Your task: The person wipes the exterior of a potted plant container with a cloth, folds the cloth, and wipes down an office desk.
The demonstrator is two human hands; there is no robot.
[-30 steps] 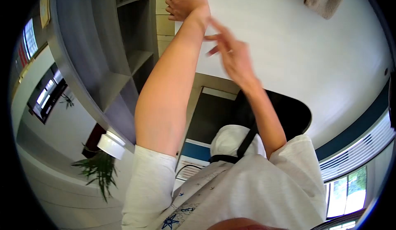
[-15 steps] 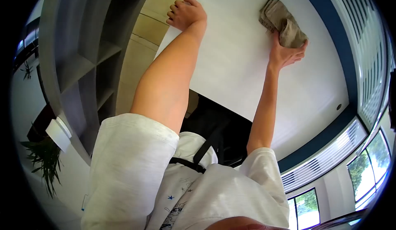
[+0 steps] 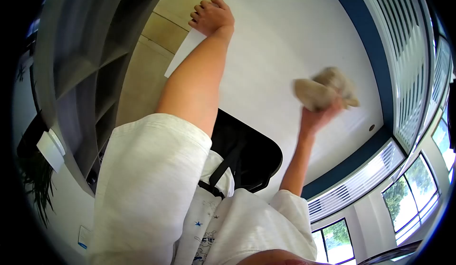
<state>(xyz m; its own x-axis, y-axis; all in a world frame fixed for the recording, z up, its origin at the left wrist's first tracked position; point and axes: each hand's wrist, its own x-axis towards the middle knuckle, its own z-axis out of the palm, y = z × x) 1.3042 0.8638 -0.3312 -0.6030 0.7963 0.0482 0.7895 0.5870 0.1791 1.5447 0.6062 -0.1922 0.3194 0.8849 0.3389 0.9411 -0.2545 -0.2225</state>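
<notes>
A folded brown-beige cloth (image 3: 316, 94) is in my right hand (image 3: 323, 115), with my fingers closed on its near side. Motion blurs both the cloth and that hand. They are over the right part of the white tabletop (image 3: 266, 51); whether the cloth touches the surface I cannot tell. At the table's far left edge, my left hand (image 3: 212, 17) has its fingers curled over the rim. Its fingertips are hidden.
Grey open shelving (image 3: 95, 75) stands to the left, past a strip of tan tiled floor (image 3: 152, 41). A black chair (image 3: 256, 153) is close to my body at the near table edge. A blue band (image 3: 365, 32) and white slatted panels (image 3: 403, 60) run along the right.
My right hand has pulled the cloth back toward me, and the cloth looks more bunched. My left hand stays at the table edge. The whole view has shifted slightly.
</notes>
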